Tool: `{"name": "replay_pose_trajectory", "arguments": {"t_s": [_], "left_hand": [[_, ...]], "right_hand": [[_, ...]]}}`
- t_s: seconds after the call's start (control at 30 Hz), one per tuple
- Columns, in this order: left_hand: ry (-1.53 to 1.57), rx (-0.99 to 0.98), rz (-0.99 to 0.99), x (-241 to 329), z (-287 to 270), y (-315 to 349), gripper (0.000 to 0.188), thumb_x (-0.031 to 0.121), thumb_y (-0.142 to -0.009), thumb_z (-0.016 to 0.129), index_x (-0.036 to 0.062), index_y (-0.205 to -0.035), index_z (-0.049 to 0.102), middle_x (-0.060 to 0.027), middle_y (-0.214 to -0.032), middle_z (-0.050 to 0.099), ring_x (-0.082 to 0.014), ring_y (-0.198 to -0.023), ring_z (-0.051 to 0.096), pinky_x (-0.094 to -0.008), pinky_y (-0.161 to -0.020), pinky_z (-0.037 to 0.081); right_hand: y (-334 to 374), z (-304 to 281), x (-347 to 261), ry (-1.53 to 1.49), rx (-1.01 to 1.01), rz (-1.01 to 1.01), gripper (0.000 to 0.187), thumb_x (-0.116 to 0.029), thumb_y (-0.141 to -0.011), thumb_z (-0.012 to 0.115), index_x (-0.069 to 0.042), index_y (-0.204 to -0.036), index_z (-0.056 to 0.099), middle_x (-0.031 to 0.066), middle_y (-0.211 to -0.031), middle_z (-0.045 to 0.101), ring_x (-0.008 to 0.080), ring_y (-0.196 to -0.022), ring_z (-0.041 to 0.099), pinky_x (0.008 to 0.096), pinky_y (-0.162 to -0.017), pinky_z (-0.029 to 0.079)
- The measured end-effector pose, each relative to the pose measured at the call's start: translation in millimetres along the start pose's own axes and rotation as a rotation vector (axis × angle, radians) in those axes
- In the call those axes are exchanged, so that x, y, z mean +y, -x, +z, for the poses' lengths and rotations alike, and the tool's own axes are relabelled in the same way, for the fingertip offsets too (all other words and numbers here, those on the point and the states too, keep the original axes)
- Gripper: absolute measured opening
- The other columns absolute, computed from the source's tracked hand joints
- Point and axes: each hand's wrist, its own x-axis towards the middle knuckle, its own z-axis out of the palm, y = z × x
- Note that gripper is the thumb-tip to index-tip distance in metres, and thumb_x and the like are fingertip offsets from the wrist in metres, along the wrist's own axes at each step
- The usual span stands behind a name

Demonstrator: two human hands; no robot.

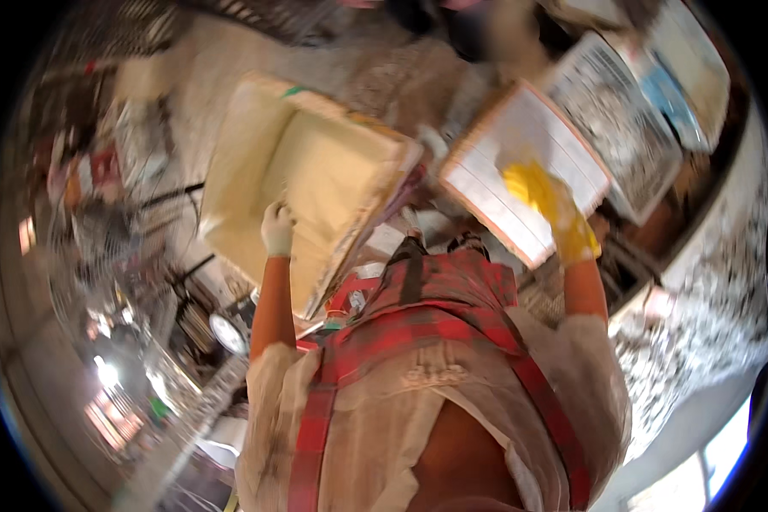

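Observation:
My left hand [277, 229], in a whitish glove, is over the near left part of a large box or tub [337, 162] with a pale yellow inside. Its fingers are curled together; what they hold, if anything, is too small to make out. My right hand [556, 212], in a yellow rubber glove, reaches over a tray-like box [478, 175] with a white, lined surface and orange edges. Motion smears the yellow fingers, so their grip is unclear. A greyish blur lies just beyond the fingertips.
Beyond the white box, a clear plastic crate [610, 119] holds whitish material. A pale bin [691, 77] stands at the far right. On the left are a wire fan guard [102, 247] and a round dial [228, 333]. A rough whitish heap [708, 316] lies at right.

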Motion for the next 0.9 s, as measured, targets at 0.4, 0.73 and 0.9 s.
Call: {"name": "replay_pose_trajectory", "arguments": {"t_s": [0.4, 0.73, 0.9], "left_hand": [[-0.186, 0.230, -0.134, -115, 61, -35, 0.022, 0.025, -0.085, 0.061, 0.0098, -0.095, 0.073, -0.0200, -0.088, 0.071, -0.0370, -0.085, 0.069, -0.0438, -0.075, 0.053], [-0.151, -0.045, -0.052, -33, 26, 28, 0.024, 0.020, -0.087, 0.058, 0.0082, -0.105, 0.069, -0.0210, -0.095, 0.070, -0.0379, -0.091, 0.067, -0.0459, -0.081, 0.052], [-0.235, -0.097, 0.011, -27, 13, 38, 0.021, 0.021, -0.089, 0.057, 0.0088, -0.105, 0.065, -0.0200, -0.098, 0.069, -0.0401, -0.091, 0.065, -0.0484, -0.081, 0.051]], "right_hand": [[17, 84, -203, -0.536, -0.027, -0.107, 0.049, -0.029, -0.102, 0.054, 0.009, -0.132, 0.053, 0.0223, -0.125, 0.063, 0.0303, -0.114, 0.062, 0.0400, -0.102, 0.048], [-148, 317, -268, 1.384, -0.192, -1.102, 0.074, -0.027, -0.083, 0.068, -0.008, -0.148, 0.039, 0.0150, -0.157, 0.033, 0.0321, -0.143, 0.034, 0.0445, -0.116, 0.029], [-279, 386, -193, 1.732, -0.307, -1.192, 0.052, -0.020, -0.087, 0.057, -0.012, -0.138, 0.052, 0.0126, -0.153, 0.040, 0.0275, -0.139, 0.040, 0.0402, -0.116, 0.029]]}}
